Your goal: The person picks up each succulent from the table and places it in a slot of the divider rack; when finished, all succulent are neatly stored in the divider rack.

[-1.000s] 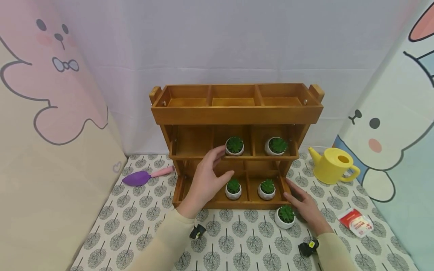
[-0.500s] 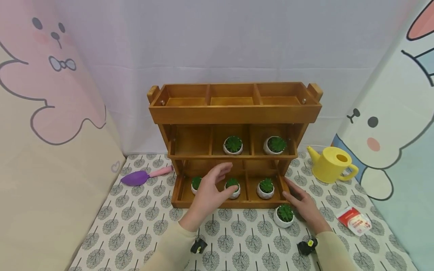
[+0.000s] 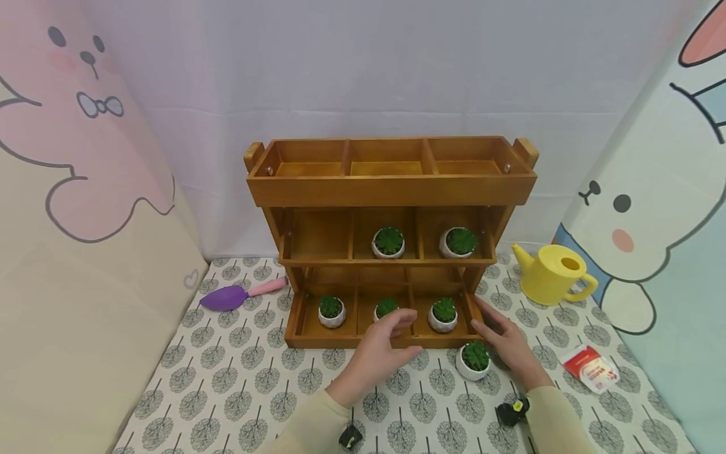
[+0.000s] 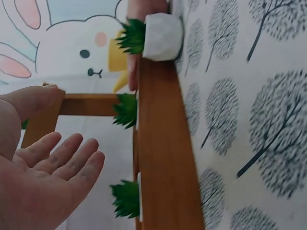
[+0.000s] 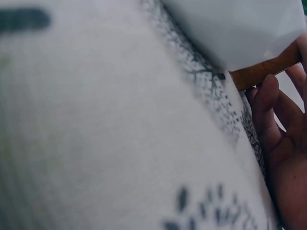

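Note:
My left hand (image 3: 381,356) is in front of the lower tier of the wooden plant shelf (image 3: 391,191), fingers spread and holding nothing. In the left wrist view its palm (image 4: 41,194) and loosely bent fingers face the shelf. My right hand (image 3: 507,345) rests its fingers against the lower right side of the shelf, beside a potted succulent (image 3: 473,360) on the cloth. On the lower tier sit a left succulent (image 3: 331,312), a middle one partly behind my left hand, and a right succulent (image 3: 443,314). The tier above bears a middle succulent (image 3: 388,243) and a right succulent (image 3: 458,243).
A yellow watering can (image 3: 553,275) stands right of the shelf, with a red-and-white packet (image 3: 591,369) nearer the front. To the left lies a purple trowel (image 3: 225,298) with a pink handle. A tree-patterned cloth (image 3: 238,384) covers the table.
My left hand has come down from the middle tier and moved right, toward the front, uncovering the lower left succulent. My right hand stays at the shelf's side.

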`<move>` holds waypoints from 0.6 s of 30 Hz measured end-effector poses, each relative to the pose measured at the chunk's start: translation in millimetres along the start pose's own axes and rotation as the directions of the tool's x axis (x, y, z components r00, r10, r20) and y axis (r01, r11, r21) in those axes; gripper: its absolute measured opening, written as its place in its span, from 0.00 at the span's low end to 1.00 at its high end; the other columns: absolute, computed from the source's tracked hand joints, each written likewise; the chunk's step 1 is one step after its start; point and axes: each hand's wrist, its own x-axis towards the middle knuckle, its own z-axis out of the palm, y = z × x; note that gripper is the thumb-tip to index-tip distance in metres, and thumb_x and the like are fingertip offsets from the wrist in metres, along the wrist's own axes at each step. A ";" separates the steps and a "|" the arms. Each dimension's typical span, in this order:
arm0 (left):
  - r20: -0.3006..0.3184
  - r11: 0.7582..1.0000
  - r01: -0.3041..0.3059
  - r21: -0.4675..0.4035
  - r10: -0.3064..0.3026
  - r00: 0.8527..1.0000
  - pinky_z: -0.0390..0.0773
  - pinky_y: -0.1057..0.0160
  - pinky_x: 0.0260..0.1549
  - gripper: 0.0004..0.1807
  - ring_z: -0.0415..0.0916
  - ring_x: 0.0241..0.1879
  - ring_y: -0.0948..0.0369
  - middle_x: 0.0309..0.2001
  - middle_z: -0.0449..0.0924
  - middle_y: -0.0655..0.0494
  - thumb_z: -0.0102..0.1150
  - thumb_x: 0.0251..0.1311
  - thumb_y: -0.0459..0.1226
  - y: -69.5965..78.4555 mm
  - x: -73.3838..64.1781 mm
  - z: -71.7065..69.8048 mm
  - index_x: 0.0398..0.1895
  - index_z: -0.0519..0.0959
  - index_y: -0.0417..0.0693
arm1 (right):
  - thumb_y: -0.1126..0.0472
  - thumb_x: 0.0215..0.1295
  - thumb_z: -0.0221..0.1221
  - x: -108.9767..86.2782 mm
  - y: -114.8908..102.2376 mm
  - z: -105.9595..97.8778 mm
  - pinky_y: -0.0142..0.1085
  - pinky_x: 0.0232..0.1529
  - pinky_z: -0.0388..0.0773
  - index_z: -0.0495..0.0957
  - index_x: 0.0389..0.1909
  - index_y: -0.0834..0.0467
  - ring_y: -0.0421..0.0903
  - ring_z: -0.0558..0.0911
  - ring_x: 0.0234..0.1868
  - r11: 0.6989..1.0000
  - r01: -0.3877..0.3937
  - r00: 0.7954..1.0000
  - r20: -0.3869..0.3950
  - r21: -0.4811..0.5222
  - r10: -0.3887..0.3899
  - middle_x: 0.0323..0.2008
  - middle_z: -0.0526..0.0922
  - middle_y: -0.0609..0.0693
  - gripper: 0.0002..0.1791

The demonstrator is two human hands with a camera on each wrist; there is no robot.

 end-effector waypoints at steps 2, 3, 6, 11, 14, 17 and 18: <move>0.015 1.000 0.006 0.002 -0.006 1.000 0.74 0.54 0.65 0.32 0.74 0.66 0.58 0.67 0.77 0.58 0.72 0.66 0.40 -2.0 -0.8 7.1 0.72 0.73 0.52 | 0.41 0.77 0.58 0.1 0.3 0.2 0.65 0.75 0.50 0.56 0.83 0.36 0.60 0.49 0.82 1.000 0.001 1.000 0.003 0.007 -0.001 0.83 0.52 0.49 0.38; 0.020 1.000 -0.005 0.011 0.005 1.000 0.74 0.56 0.65 0.32 0.74 0.66 0.58 0.66 0.77 0.58 0.72 0.66 0.39 -3.2 -0.4 10.7 0.72 0.73 0.51 | 0.41 0.77 0.58 0.1 0.2 0.2 0.65 0.75 0.49 0.55 0.83 0.37 0.60 0.49 0.82 1.000 0.003 1.000 0.003 0.007 -0.003 0.83 0.52 0.49 0.38; 0.035 1.000 -0.006 0.014 0.006 0.999 0.74 0.57 0.65 0.31 0.75 0.64 0.59 0.65 0.78 0.58 0.72 0.65 0.38 -4.7 0.2 21.0 0.70 0.74 0.51 | 0.41 0.77 0.58 0.1 -0.7 0.0 0.64 0.76 0.48 0.55 0.83 0.37 0.60 0.49 0.82 1.000 0.004 1.000 0.002 0.009 -0.004 0.83 0.52 0.49 0.38; 0.078 1.000 0.012 0.024 -0.014 0.997 0.75 0.58 0.64 0.30 0.75 0.63 0.62 0.64 0.79 0.62 0.73 0.65 0.40 -6.7 1.7 39.1 0.69 0.76 0.50 | 0.41 0.78 0.57 0.5 -2.2 -0.3 0.64 0.76 0.49 0.55 0.83 0.37 0.61 0.49 0.81 1.000 0.011 1.000 0.007 -0.003 -0.011 0.83 0.51 0.51 0.38; 0.107 0.998 0.019 0.053 -0.025 0.994 0.75 0.61 0.62 0.30 0.75 0.63 0.63 0.64 0.78 0.64 0.73 0.65 0.40 -8.3 4.0 49.1 0.70 0.76 0.51 | 0.41 0.77 0.58 0.3 -2.1 0.3 0.64 0.75 0.50 0.56 0.83 0.36 0.60 0.50 0.81 1.000 0.011 1.000 0.006 0.002 -0.011 0.83 0.52 0.51 0.38; 0.127 0.996 0.036 0.083 -0.047 0.991 0.76 0.61 0.61 0.30 0.75 0.63 0.62 0.65 0.78 0.65 0.72 0.66 0.41 -9.2 6.3 57.8 0.71 0.76 0.52 | 0.40 0.77 0.58 -0.2 -1.6 0.7 0.65 0.75 0.52 0.56 0.83 0.36 0.60 0.50 0.81 1.000 0.006 1.000 0.006 0.004 -0.006 0.83 0.52 0.50 0.38; 0.131 0.994 0.041 0.097 -0.054 0.990 0.76 0.61 0.61 0.31 0.75 0.63 0.62 0.66 0.77 0.65 0.72 0.66 0.42 -9.5 7.0 60.7 0.71 0.76 0.53 | 0.40 0.77 0.58 -0.3 -1.3 0.9 0.64 0.75 0.52 0.56 0.83 0.36 0.60 0.51 0.81 1.000 0.002 1.000 0.004 0.011 -0.002 0.82 0.53 0.50 0.38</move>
